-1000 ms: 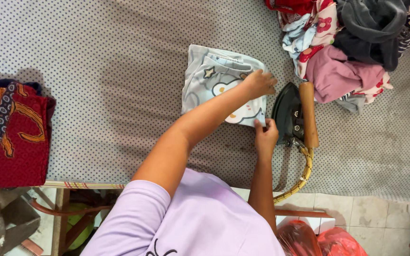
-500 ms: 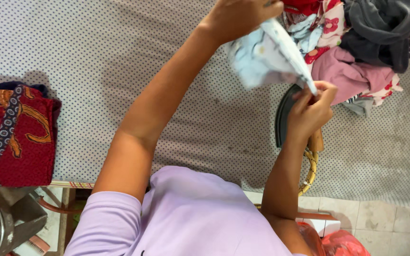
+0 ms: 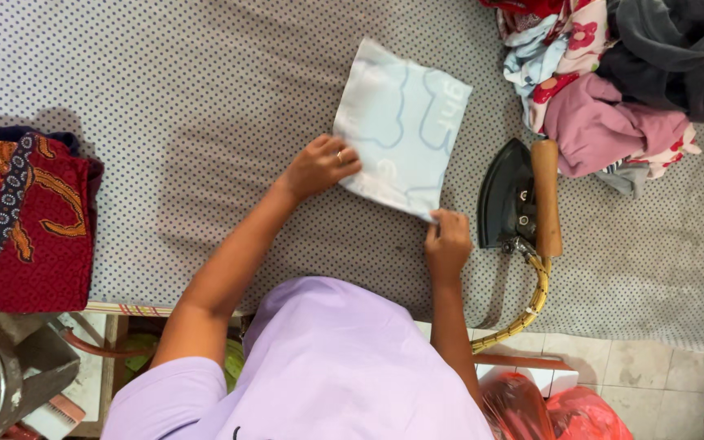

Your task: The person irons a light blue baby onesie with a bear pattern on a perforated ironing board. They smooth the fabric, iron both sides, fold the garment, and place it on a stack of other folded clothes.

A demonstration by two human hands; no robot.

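Folded pale-blue garment [image 3: 401,130] is back down on the dotted ironing cloth [image 3: 165,98], my left hand [image 3: 319,167] flat on its edge, right hand [image 3: 447,240] pinching its corner; iron [image 3: 519,195] unused, pile [image 3: 613,73] left.

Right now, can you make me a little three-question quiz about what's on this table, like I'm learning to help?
1. True or false: the iron is lying on top of the light blue folded cloth.
2. Which hand pinches the cloth's near corner: A) left hand B) right hand?
3. What lies at the table's left edge?

Key
1. False. The iron sits on the dotted table cover, beside the cloth.
2. B. The left hand presses the cloth's left edge flat.
3. A folded red patterned fabric; the pile of clothes is at the far right.
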